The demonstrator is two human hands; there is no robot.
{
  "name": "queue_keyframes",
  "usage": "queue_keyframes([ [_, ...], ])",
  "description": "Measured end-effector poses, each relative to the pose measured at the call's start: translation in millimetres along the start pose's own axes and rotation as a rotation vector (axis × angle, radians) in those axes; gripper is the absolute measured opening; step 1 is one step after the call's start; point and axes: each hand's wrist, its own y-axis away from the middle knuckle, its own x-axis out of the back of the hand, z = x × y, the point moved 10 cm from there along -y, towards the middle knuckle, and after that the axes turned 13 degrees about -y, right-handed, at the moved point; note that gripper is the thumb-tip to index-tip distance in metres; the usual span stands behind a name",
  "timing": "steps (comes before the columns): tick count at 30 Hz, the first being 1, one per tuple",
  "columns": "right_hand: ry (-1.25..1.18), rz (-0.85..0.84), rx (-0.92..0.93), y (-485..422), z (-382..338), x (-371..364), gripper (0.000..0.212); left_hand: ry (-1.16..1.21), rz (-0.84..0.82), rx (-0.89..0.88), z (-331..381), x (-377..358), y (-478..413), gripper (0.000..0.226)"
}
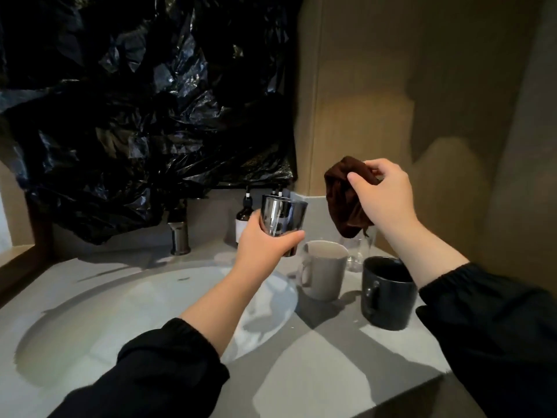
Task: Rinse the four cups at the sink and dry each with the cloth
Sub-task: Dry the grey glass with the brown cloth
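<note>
Tinted cup [283, 220], gripped by the curled fingers [289, 238] of my left hand [265, 245] above the counter [316, 372] at the sink's [90, 327] right rim, and cloth [343, 200], pinched in my right hand [382, 200] nearby: I would push the cloth inside, then turn the cup.

The sink basin [90, 327] is set into the left part of the countertop [316, 372], with the faucet [180, 236] planted behind it. A pump bottle [243, 218] is stood to the faucet's right. Plastic sheeting [135, 101] is hung up behind all that.

A tumbler [283, 221] is held up in the left hand [265, 242], in front of the bottle.

To the right of the basin, the left mug [324, 270] is parked beside the rim. The right mug [388, 294] is sat further right and nearer the front. A drinking glass [357, 251] is tucked behind, between the two. A cloth [346, 200] is dangled over the glass from the right hand [382, 194].
</note>
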Motion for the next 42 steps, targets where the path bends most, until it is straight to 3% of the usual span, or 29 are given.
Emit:
queue_keyframes([
  [2,0.075,0.035,-0.009,-14,14,24,0.012,0.001,-0.016,-0.024,12,-18,-7,0.051],
  [8,0.427,0.115,-0.098,-31,83,87,0.030,0.003,-0.042,-0.027,19,-65,-27,0.054],
  [12,0.787,-0.308,-0.403,-14,171,86,0.026,-0.049,-0.082,-0.075,26,-83,-35,0.057],
  [16,0.860,-0.611,-0.595,18,219,81,0.030,-0.118,-0.132,-0.118,28,-94,-42,0.054],
  [18,0.986,-0.706,-0.622,19,220,81,0.037,-0.147,-0.150,-0.140,31,-98,-46,0.059],
  [20,1.108,-0.677,-0.491,-1,201,75,0.049,-0.170,-0.157,-0.151,32,-101,-51,0.064],
  [21,1.061,-0.614,-0.394,-13,183,66,0.054,-0.183,-0.159,-0.163,33,-102,-53,0.065],
  [23,0.726,-0.507,-0.262,-31,139,41,0.059,-0.222,-0.159,-0.209,39,-104,-56,0.067],
  [25,0.359,-0.522,-0.301,-34,109,12,0.059,-0.269,-0.162,-0.261,47,-106,-58,0.072],
  [27,0.143,-0.588,-0.418,-27,99,-14,0.058,-0.323,-0.153,-0.311,55,-108,-58,0.079],
  [34,0.067,-0.504,-0.421,-35,103,-34,0.055,-0.406,-0.124,-0.389,58,-116,-63,0.081],
  [39,0.081,-0.339,-0.279,-60,100,-22,0.053,-0.250,-0.317,-0.265,45,-128,-73,0.114],
  [42,0.173,-0.164,-0.156,-84,102,1,0.059,-0.448,-0.446,-0.263,30,-133,-73,0.107],
])
